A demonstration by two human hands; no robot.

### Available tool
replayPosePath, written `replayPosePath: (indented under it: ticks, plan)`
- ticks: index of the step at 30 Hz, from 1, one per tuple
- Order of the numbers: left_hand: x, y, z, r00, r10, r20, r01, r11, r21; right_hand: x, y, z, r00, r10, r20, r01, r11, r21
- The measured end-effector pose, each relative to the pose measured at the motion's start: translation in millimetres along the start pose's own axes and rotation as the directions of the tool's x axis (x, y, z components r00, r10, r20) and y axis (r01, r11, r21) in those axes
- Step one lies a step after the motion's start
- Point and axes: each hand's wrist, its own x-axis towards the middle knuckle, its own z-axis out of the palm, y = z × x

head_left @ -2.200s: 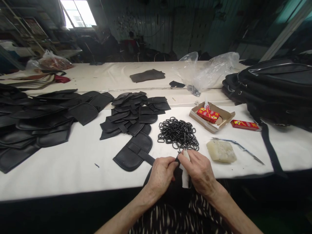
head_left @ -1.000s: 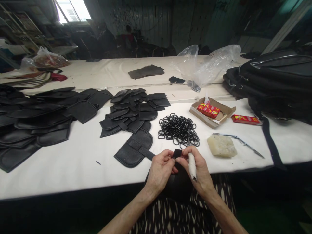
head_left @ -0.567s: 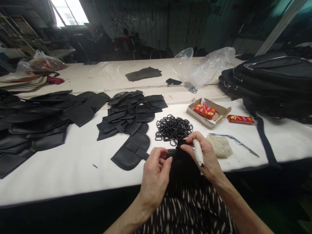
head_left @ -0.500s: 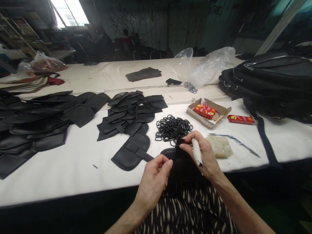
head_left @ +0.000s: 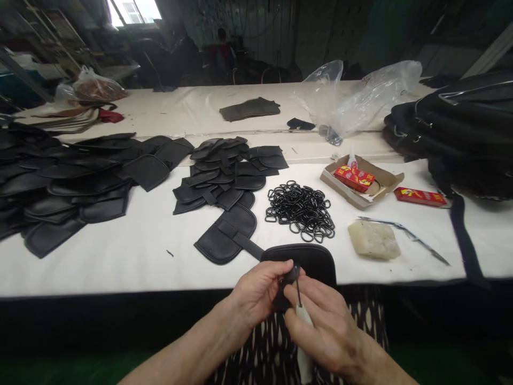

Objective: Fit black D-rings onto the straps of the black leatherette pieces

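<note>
At the table's front edge, my left hand (head_left: 260, 293) pinches a small black strap end belonging to a black leather flap piece (head_left: 315, 256). My right hand (head_left: 324, 321) is closed round a tool with a pale wrapped handle (head_left: 303, 321) and a thin dark shaft, which looks like an awl. Its tip meets the strap between the two hands; the exact contact is hidden by fingers. Just beyond lies a heap of black D-rings (head_left: 298, 208). Left of it, another leather flap piece with a strap (head_left: 226, 235) lies on the white tabletop.
Stacks of black flap pieces (head_left: 100, 176) cover the left side. To the right are a cardboard tray (head_left: 382, 192) with a red box, a second red box (head_left: 420, 196), a yellowish block (head_left: 373, 240), metal tweezers (head_left: 417, 243) and a black bag (head_left: 465, 133). Plastic bags lie behind.
Both hands have come together lower, over the flap piece. The tool in my right hand has turned so its shaft points up at the strap. My left hand now grips the strap. The view has shifted.
</note>
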Motion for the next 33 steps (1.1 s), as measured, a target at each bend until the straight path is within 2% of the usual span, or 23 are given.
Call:
replayPosePath:
  ticks: [2, 4, 7, 9, 11, 13, 15, 18, 21, 23, 27, 33]
  plan:
    - [1.6, -2.8, 2.6, 0.997, 0.073, -0.026, -0.072, 0.997, 0.036, -3.4, 1.4, 1.2, 1.0, -0.027, -0.006, 0.027, 0.999, -0.022]
    - [2.9, -4.9, 4.5, 0.981, 0.196, -0.009, -0.194, 0.977, 0.085, -6.9, 3.4, 0.3, 1.0, 0.0, -0.022, 0.0, 1.0, -0.001]
    - [5.7, -7.2, 6.8, 0.93, 0.362, 0.071, -0.368, 0.909, 0.195, -14.1, 5.1, -1.0, 0.977, 0.201, -0.073, -0.191, 0.974, 0.119]
    - [9.0, -8.5, 8.8, 0.898, 0.428, 0.103, -0.439, 0.854, 0.277, -19.6, 5.2, 1.1, 0.909, 0.4, -0.118, -0.365, 0.899, 0.241]
    - [12.8, -9.8, 11.2, 0.87, 0.483, 0.105, -0.488, 0.808, 0.329, -23.2, 4.9, 5.6, 0.792, 0.593, -0.143, -0.518, 0.778, 0.356]
    - [15.6, -11.1, 13.3, 0.843, 0.525, 0.113, -0.528, 0.772, 0.354, -23.0, 4.8, 10.6, 0.672, 0.726, -0.147, -0.617, 0.658, 0.431]
    - [16.5, -12.1, 14.6, 0.822, 0.553, 0.137, -0.559, 0.735, 0.383, -19.4, 5.2, 14.2, 0.587, 0.796, -0.147, -0.68, 0.584, 0.443]
    - [15.4, -13.8, 13.7, 0.811, 0.559, 0.175, -0.575, 0.705, 0.415, -13.0, 5.8, 16.4, 0.514, 0.843, -0.159, -0.756, 0.533, 0.38]
    - [14.5, -17.3, 10.2, 0.823, 0.54, 0.177, -0.563, 0.735, 0.378, -11.9, 5.7, 18.0, 0.448, 0.881, -0.154, -0.817, 0.473, 0.329]
    - [14.8, -20.8, 7.4, 0.826, 0.544, 0.149, -0.559, 0.753, 0.348, -13.7, 5.1, 19.5, 0.427, 0.892, -0.148, -0.831, 0.452, 0.324]
    - [14.1, -27.5, 4.8, 0.812, 0.58, 0.07, -0.564, 0.746, 0.353, -15.8, 4.2, 20.6, 0.419, 0.898, -0.13, -0.83, 0.438, 0.345]
    - [6.7, -30.7, 9.0, 0.787, 0.603, 0.129, -0.589, 0.675, 0.444, -16.0, 3.9, 19.1, 0.391, 0.915, -0.095, -0.851, 0.399, 0.341]
